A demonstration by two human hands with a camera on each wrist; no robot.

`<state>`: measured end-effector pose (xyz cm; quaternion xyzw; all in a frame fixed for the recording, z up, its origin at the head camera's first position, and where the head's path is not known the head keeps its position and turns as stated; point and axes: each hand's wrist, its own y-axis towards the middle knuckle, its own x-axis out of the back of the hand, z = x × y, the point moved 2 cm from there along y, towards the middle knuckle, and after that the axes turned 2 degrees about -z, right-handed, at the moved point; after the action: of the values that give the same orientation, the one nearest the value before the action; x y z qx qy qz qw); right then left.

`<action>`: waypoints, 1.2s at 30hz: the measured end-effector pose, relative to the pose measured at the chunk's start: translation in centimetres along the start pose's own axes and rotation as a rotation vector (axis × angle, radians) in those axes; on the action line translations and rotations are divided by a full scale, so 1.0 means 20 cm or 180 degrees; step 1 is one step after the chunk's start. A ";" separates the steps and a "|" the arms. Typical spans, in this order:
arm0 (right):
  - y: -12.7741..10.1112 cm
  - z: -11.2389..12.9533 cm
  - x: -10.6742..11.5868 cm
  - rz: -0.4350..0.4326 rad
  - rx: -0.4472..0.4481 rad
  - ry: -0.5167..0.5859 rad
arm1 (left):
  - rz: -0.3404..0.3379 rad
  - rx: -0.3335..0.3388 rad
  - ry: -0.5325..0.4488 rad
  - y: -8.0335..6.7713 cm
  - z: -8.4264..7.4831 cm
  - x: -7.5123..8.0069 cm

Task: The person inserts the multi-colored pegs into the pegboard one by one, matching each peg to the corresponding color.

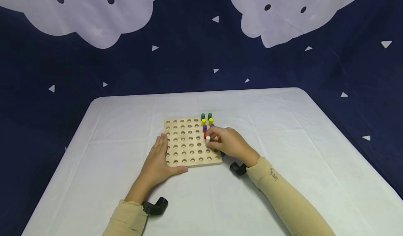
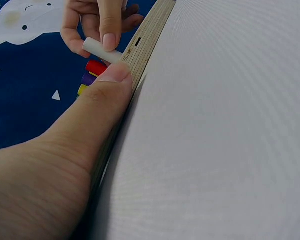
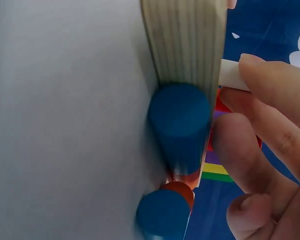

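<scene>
A light wooden pegboard [image 1: 187, 142] with rows of round holes lies on the table. Along its left side rests my left hand [image 1: 157, 162], fingers straight against the edge and thumb stretched along the front side. My right hand [image 1: 231, 143] pinches a white peg [image 1: 207, 139] between thumb and index finger, upright over the board's right part. In the left wrist view the white peg [image 2: 97, 49] meets the board's top face. Behind it green [image 1: 203, 116], yellow [image 1: 203, 122], purple [image 1: 205, 128] and red pegs [image 2: 95, 67] stand in pairs, partly hidden by the right hand.
Blue pegs [image 3: 180, 120] and an orange peg [image 3: 180, 192] lie on the white-covered table [image 1: 126, 124] by the board's right edge. Black wrist cameras [image 1: 155, 206] sit on both wrists. A dark blue backdrop [image 1: 189, 71] with clouds hangs behind the table.
</scene>
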<state>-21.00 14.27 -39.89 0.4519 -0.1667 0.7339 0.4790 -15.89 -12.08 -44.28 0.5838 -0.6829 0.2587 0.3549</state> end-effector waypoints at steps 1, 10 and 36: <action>0.00 0.00 0.00 0.0005 0.0004 -0.0018 | 0.0000 0.0000 0.0002 0.00 0.00 0.00; 0.00 0.02 0.04 0.0153 0.0031 -0.0139 | 0.0011 0.0016 0.0002 0.00 0.01 0.00; 0.04 -0.27 0.19 0.0482 -0.0635 -0.1044 | 0.0039 0.0007 -0.0004 0.00 -0.01 0.01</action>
<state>-24.87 19.66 -39.55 0.5019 -0.3478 0.6642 0.4313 -15.93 -12.04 -44.07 0.5802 -0.6863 0.2613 0.3523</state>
